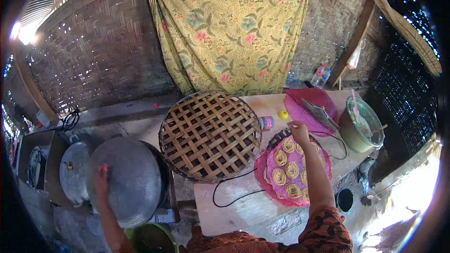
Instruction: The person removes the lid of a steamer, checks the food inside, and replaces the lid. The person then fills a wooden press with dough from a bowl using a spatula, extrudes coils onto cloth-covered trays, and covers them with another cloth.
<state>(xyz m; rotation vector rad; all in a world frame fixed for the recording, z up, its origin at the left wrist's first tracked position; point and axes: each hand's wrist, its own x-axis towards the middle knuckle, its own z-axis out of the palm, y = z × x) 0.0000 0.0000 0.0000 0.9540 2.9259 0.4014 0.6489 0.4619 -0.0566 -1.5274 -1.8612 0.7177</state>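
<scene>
A: What is the room like?
B: Brown woven-bamboo walls (108, 47), with a yellow floral cloth (225, 33) hung across the back one and daylight coming through gaps at the sides.

A: And the surface?
B: A long, pale wooden table (211, 218). On it lies a round, brown lattice-woven tray (211, 136).

A: What's at the left?
B: A big, round, grey metal lid (136, 182), against a dark round pan (161, 173). The left hand (101, 178) is at the lid's left part, by a small red spot; I cannot tell how tightly the fingers are closed.

A: The right hand?
B: The right hand (297, 129) is over the far edge of a bright pink cloth (262, 178) on the table's near side, fingers drawn narrowly together. Whether they pinch anything, I cannot tell.

A: What else is about?
B: A pale green bucket (349, 131) at the table's right end, then clear plastic bottles (318, 76) by the wall. Yellowish noodle-like coils (292, 169) sit in rows on the pink cloth, below the right hand.

A: Any writing?
B: One bottle has a red label; its print is too small to read.
</scene>
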